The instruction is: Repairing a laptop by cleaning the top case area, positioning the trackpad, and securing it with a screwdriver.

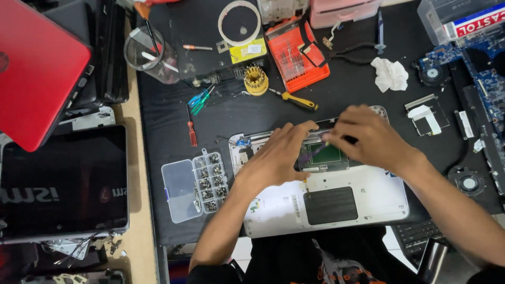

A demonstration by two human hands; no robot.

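My left hand [276,158]: in the middle of the frame, palm down on the white opened laptop base [326,197]; fingers stretched flat toward the green circuit board [323,155], fingertips at its upper left edge; grasping nothing, only pressing.
My right hand [368,138]: just right of the left one, over the upper right part of the board; thumb and forefinger pinched together on something thin at the board's top edge; what it is, I cannot tell, it is too small and blurred.
Laptop base: lies flat on the black table [347,87], lower centre of the frame, with a dark rectangular touchpad panel [330,205] in its near half; the green board sits in the far half, between my two hands.
Left of the base: a clear plastic compartment box of small screws [195,184], lid swung open to the left; above it a small red-handled screwdriver [192,131] and a pair of blue and green tweezers [201,100].
Above the base: a yellow-handled screwdriver [297,100] lying apart from my hands; a round yellow bit holder [255,80]; an orange case of screwdriver bits [295,55], open.
Upper right: a crumpled white tissue [390,74]; a blue motherboard [481,68] at the frame's right edge; a black round fan [468,183] lower down.
Left edge: a red laptop lid [37,68] upper left; a black laptop lid [63,184] below it, both off the black mat.
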